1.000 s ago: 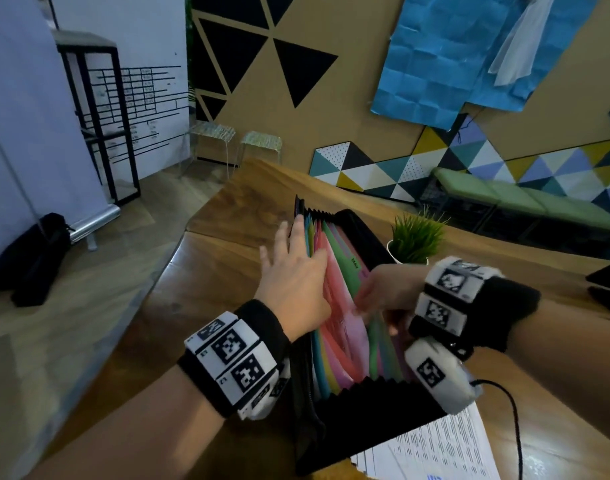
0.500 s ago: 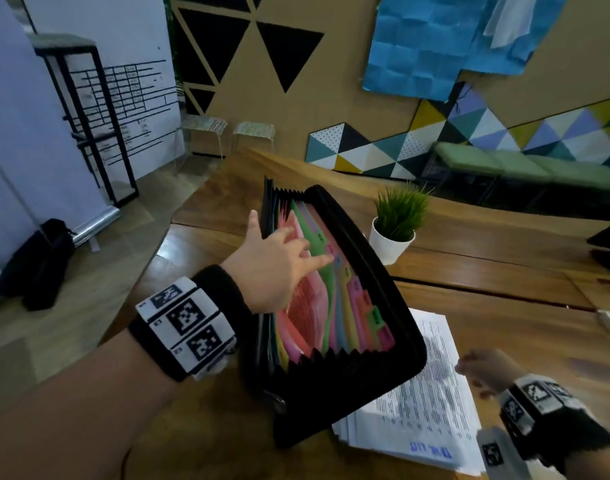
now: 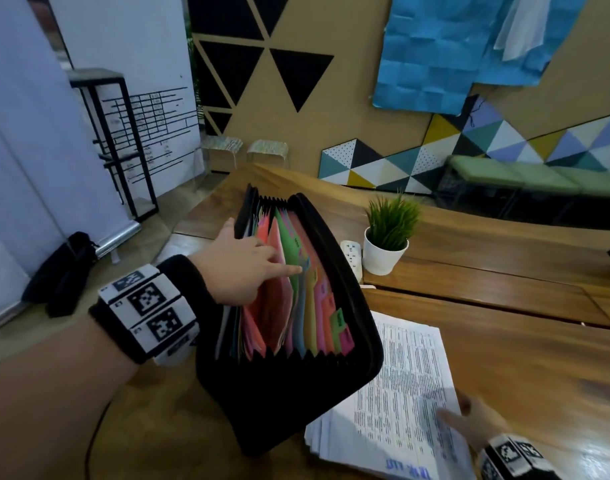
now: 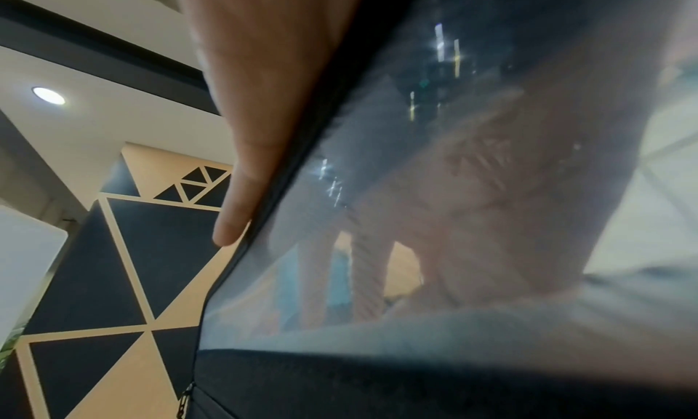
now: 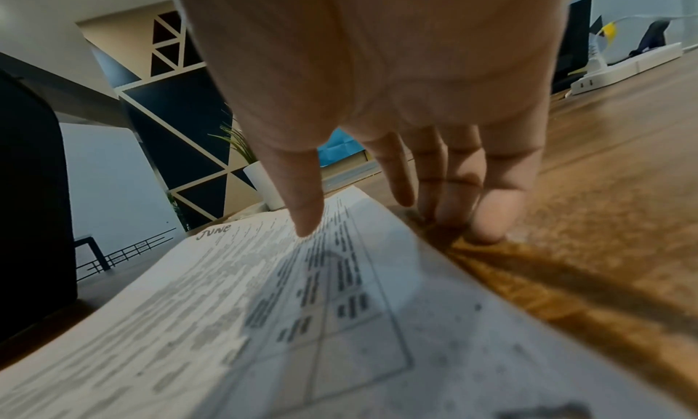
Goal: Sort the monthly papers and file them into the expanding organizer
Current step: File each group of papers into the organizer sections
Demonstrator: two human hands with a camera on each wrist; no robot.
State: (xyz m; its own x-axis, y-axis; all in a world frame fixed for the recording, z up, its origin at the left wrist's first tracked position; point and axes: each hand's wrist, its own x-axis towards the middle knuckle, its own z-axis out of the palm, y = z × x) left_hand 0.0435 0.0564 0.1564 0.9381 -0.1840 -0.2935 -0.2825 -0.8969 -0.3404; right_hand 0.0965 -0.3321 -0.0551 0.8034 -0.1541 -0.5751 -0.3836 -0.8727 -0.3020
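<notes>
Left grip (image 3: 240,265) rests inside organizer (image 3: 289,405); right grip (image 3: 478,424) touches papers (image 3: 398,386).

Tan wall (image 3: 348,109) w/ black triangles is running across the bkgd; blue paper sheets (image 3: 428,57) are hanging top right. Green bench (image 3: 538,176) is sitting below them, black rack (image 3: 95,75) & two stools (image 3: 267,148) standing left. Ceiling light (image 4: 48,95) is glowing; wood table (image 3: 504,296) is filling the fg.

Light: soft, cool room light; a round ceiling lamp (image 4: 48,95) glows overhead.
Shadows: the right hand (image 5: 377,82) lays a soft shadow on the papers (image 5: 226,336).
Glare: bright streaks on the organizer (image 4: 415,330) wall.
Blur: the wrist views are smeared up close.
Edges: walls bow in the head view.
</notes>
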